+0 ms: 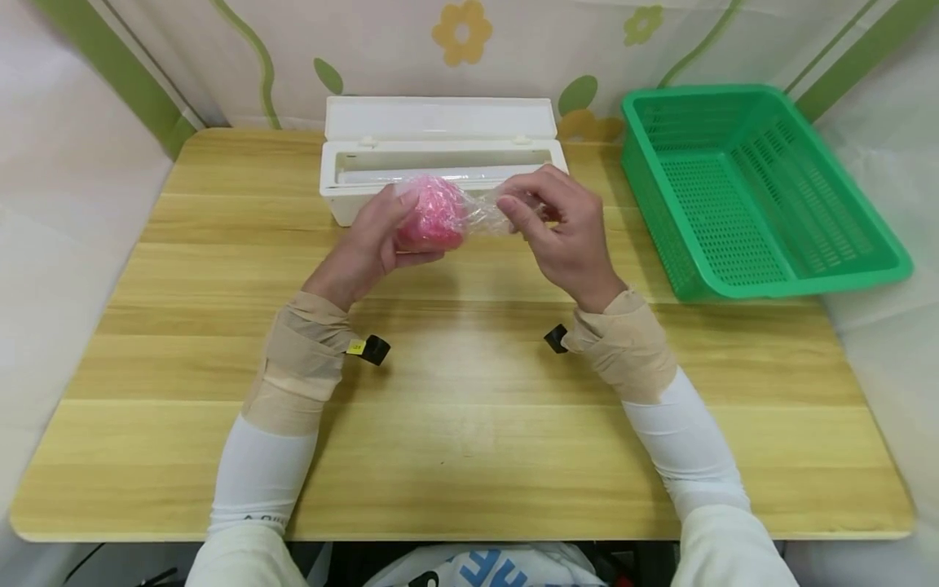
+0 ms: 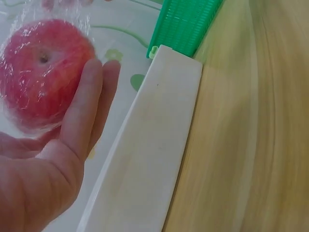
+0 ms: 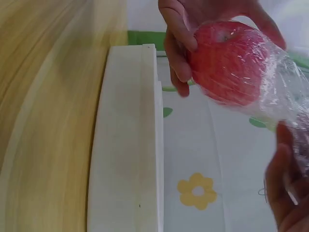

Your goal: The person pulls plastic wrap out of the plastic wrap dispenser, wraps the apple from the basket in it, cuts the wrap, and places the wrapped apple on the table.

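Observation:
A red apple (image 1: 434, 215) in clear plastic wrap is held up in front of the white wrap box. My left hand (image 1: 381, 232) grips it from the left, thumb on top and fingers beneath; the left wrist view shows those fingers along the side of the apple (image 2: 46, 72). On the right, my right hand (image 1: 561, 224) pinches the gathered end of the plastic wrap (image 1: 486, 214) between thumb and fingers, and the film stretches from there to the fruit. In the right wrist view the gathered wrap (image 3: 285, 92) runs from the apple (image 3: 229, 63) down to the right hand.
Behind the hands stands the long white box (image 1: 440, 151), its lid raised and a roll of film inside. A green plastic basket (image 1: 844, 281) sits at the back right of the wooden table (image 1: 469, 440). A floral curtain (image 1: 396, 49) hangs behind.

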{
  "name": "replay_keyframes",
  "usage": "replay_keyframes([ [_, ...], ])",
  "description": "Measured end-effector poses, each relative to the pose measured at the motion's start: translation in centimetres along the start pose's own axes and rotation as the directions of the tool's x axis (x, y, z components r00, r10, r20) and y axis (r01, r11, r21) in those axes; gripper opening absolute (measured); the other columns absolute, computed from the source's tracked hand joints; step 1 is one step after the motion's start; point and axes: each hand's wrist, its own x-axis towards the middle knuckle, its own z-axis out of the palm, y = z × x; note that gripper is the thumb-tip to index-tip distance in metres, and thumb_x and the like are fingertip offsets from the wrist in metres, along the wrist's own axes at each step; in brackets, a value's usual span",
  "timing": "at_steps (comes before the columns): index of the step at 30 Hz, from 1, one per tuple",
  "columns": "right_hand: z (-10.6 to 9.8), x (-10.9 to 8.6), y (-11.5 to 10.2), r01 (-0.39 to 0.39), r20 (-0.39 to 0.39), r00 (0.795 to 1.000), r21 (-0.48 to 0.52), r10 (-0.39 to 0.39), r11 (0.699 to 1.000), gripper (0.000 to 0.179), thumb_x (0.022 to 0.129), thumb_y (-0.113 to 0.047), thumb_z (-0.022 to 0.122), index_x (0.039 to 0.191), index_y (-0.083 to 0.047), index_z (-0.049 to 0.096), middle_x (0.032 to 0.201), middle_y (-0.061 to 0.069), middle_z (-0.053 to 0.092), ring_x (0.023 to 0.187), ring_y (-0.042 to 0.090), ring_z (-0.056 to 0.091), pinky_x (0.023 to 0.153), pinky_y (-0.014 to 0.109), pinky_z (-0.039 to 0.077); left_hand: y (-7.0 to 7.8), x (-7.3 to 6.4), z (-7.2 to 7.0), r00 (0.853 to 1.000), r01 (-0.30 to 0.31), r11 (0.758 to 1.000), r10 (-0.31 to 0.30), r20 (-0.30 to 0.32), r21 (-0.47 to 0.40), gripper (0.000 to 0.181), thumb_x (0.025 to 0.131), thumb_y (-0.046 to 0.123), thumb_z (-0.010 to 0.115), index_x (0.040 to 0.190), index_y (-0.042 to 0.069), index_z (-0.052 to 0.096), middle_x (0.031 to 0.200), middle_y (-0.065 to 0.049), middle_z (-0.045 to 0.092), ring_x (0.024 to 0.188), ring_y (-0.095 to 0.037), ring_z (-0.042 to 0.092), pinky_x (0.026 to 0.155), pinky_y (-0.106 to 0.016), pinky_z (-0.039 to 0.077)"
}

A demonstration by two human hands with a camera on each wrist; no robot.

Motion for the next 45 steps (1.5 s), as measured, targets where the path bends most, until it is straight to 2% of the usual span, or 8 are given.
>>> replay_keyframes([
  [5,0.8,0.0,-0.2,0.075,-0.129,0.989,0.060,-0.066,0.995,0.007,0.097,0.004,0.071,0.096,0.009,0.074,0.072,0.014,0.059,0.061,0.003,0.059,0.055,0.019,0.050,-0.2,0.0,0.2,0.999,-0.027,0.999,0.027,0.017,-0.020,0.049,0.104,0.020,0.054,0.150,0.010,0.041,0.139,-0.016,0.057,0.114,-0.027,0.074,0.102,-0.044,0.061],
  [11,1.3,0.0,-1.1,0.002,-0.273,0.962,0.081,0.021,0.997,0.004,0.094,0.007,0.074,0.093,0.011,0.076,0.076,0.008,0.063,0.059,0.004,0.060,0.053,0.019,0.051,0.0,0.1,1.1,0.994,-0.052,0.999,0.052,-0.099,0.000,0.047,0.103,0.017,0.062,0.146,0.011,0.045,0.143,-0.017,0.053,0.117,-0.032,0.072,0.096,-0.041,0.063],
  [22,1.8,-0.2,-2.3,0.006,-0.331,0.944,-0.014,-0.010,1.000,0.006,0.094,0.006,0.074,0.095,0.009,0.079,0.076,0.021,0.067,0.062,-0.001,0.064,0.056,0.018,0.055,-0.4,0.2,3.2,0.948,-0.134,0.980,0.170,-0.269,0.148,0.049,0.095,0.014,0.073,0.139,0.010,0.050,0.141,-0.020,0.057,0.119,-0.032,0.068,0.087,-0.035,0.066],
  [32,2.5,-0.5,-2.9,-0.011,-0.353,0.935,-0.149,-0.042,0.989,0.011,0.096,-0.003,0.075,0.095,0.006,0.081,0.069,0.018,0.066,0.062,0.012,0.052,0.061,0.015,0.041,-1.2,0.4,5.0,0.896,-0.176,0.914,0.302,-0.324,0.366,0.063,0.091,0.023,0.081,0.139,0.008,0.044,0.132,-0.020,0.066,0.108,-0.025,0.070,0.082,-0.030,0.064],
  [37,3.2,-0.8,-3.0,0.013,-0.346,0.936,-0.169,-0.071,0.986,0.010,0.097,0.000,0.073,0.095,0.006,0.081,0.070,0.017,0.068,0.062,0.015,0.057,0.063,0.012,0.047,-1.6,0.5,5.9,0.863,-0.213,0.877,0.375,-0.338,0.430,0.067,0.087,0.027,0.085,0.136,0.006,0.043,0.132,-0.019,0.065,0.110,-0.024,0.071,0.086,-0.034,0.065],
  [41,3.5,-0.9,-2.9,0.031,-0.329,0.941,-0.153,-0.080,0.988,0.010,0.097,0.001,0.071,0.096,0.007,0.079,0.073,0.017,0.069,0.064,0.016,0.062,0.065,0.012,0.052,-1.8,0.3,6.2,0.835,-0.225,0.822,0.439,-0.331,0.523,0.073,0.087,0.032,0.087,0.137,0.005,0.042,0.133,-0.018,0.066,0.110,-0.019,0.072,0.085,-0.032,0.065],
  [43,3.4,-0.8,-2.8,0.016,-0.346,0.936,-0.140,-0.064,0.990,0.012,0.098,0.000,0.070,0.097,0.007,0.079,0.073,0.017,0.069,0.065,0.014,0.061,0.064,0.012,0.051,-1.7,0.1,6.3,0.838,-0.224,0.808,0.445,-0.315,0.545,0.076,0.086,0.035,0.088,0.138,0.006,0.041,0.136,-0.016,0.066,0.112,-0.017,0.071,0.086,-0.032,0.065],
  [45,3.0,-0.6,-2.7,-0.015,-0.371,0.928,-0.119,-0.030,0.993,0.013,0.099,-0.002,0.069,0.099,0.006,0.080,0.073,0.017,0.068,0.065,0.011,0.060,0.061,0.013,0.049,-1.6,-0.2,6.2,0.857,-0.231,0.815,0.429,-0.286,0.532,0.075,0.088,0.033,0.085,0.140,0.007,0.038,0.139,-0.016,0.063,0.115,-0.019,0.071,0.089,-0.034,0.065],
])
